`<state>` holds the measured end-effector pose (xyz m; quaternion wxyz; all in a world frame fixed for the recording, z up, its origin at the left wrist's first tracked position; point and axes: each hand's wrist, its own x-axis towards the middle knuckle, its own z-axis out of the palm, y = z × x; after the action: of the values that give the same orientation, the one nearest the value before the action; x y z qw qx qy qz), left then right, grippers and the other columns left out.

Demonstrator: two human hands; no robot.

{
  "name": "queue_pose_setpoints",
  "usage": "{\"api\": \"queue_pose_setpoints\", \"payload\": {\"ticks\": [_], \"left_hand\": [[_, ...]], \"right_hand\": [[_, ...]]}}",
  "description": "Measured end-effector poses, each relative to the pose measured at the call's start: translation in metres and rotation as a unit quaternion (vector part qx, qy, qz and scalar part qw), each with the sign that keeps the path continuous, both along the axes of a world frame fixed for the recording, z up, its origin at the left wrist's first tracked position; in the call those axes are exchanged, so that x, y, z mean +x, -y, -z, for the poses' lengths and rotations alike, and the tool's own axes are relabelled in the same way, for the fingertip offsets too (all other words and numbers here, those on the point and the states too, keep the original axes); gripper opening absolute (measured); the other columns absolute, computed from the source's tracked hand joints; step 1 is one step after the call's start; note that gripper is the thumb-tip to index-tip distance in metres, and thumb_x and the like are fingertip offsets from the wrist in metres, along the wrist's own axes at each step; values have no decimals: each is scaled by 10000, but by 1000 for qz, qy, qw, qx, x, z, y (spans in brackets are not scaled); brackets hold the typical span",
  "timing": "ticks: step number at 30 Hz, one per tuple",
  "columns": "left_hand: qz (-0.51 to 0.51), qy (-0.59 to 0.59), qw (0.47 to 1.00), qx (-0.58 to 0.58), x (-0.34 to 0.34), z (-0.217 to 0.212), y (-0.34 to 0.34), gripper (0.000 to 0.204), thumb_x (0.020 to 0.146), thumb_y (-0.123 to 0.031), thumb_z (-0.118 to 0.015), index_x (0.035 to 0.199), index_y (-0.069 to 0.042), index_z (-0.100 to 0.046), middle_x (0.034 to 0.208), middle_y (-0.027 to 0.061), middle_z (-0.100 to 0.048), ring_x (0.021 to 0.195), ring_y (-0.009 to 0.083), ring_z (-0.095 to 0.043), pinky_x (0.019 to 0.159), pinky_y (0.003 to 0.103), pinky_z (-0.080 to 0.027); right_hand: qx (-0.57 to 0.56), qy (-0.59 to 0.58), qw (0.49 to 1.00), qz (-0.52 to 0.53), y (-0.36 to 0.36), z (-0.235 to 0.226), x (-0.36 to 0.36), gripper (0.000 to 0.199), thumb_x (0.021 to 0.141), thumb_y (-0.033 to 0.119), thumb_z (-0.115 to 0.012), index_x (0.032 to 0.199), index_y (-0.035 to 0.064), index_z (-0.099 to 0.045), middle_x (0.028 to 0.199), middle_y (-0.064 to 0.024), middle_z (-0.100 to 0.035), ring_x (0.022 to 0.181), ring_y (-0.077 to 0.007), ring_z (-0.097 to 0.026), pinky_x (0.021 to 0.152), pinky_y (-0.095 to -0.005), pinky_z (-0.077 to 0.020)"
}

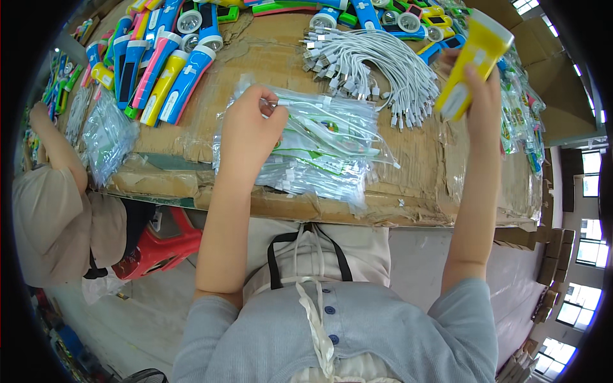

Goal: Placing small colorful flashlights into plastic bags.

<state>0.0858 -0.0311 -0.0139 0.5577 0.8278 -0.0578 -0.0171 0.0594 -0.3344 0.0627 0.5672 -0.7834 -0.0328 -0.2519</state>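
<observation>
My right hand (483, 96) is wrapped round a yellow flashlight (474, 64) with a white head, held raised and tilted over the right side of the table. Above a stack of clear plastic bags (306, 172) with green print, my left hand (250, 131) has its thumb and fingers pinched together. A white cable (313, 105) lies across the top bag, one end close to those fingertips. Whether they grip the cable or the bag's edge I cannot tell. Beyond the bags lies a heap of white charging cables (377, 67) with metal plugs.
Blue, pink and yellow flashlights (167, 76) are piled at the far left, with more along the back. Bundled clear bags (108, 137) hang over the left front edge. Packed bags (520, 108) lie at the right. A co-worker's arm (60, 143) works at the left, near a red stool (159, 246).
</observation>
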Motion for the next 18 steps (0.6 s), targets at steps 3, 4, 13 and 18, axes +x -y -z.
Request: {"api": "queue_pose_setpoints", "payload": {"ticks": [3,4,13,18], "left_hand": [[2,11,1000,2,0,-1,5,166,745,-83,-614,878,0,-559,707,108,-603,541,181,-622,508,297,-466],[4,-1,1000,0,1,2,6,173,734,-78,-635,872,-2,-561,722,119,-617,581,201,-637,534,304,-477],[41,141,989,13,-1,15,6,252,687,-42,-699,925,-4,-623,825,157,-663,744,259,-659,644,323,-503],[30,27,999,-9,4,25,1,245,737,-69,-675,955,32,-621,729,143,-656,678,194,-658,589,302,-506]], "right_hand": [[-199,-63,975,-75,-80,17,-50,487,837,204,-632,1226,9,-414,1105,-154,-601,971,-271,-603,816,-354,-485],[-328,-69,937,-93,-101,22,-54,492,825,196,-640,1221,9,-415,1119,-169,-588,984,-309,-595,824,-378,-481],[-395,110,909,-69,-118,64,-45,489,698,120,-701,1114,7,-473,1150,-176,-544,1056,-361,-509,873,-409,-439],[-335,11,933,-129,-114,72,-45,495,666,102,-708,1106,19,-497,1150,-168,-545,1068,-356,-503,895,-409,-431]]}}
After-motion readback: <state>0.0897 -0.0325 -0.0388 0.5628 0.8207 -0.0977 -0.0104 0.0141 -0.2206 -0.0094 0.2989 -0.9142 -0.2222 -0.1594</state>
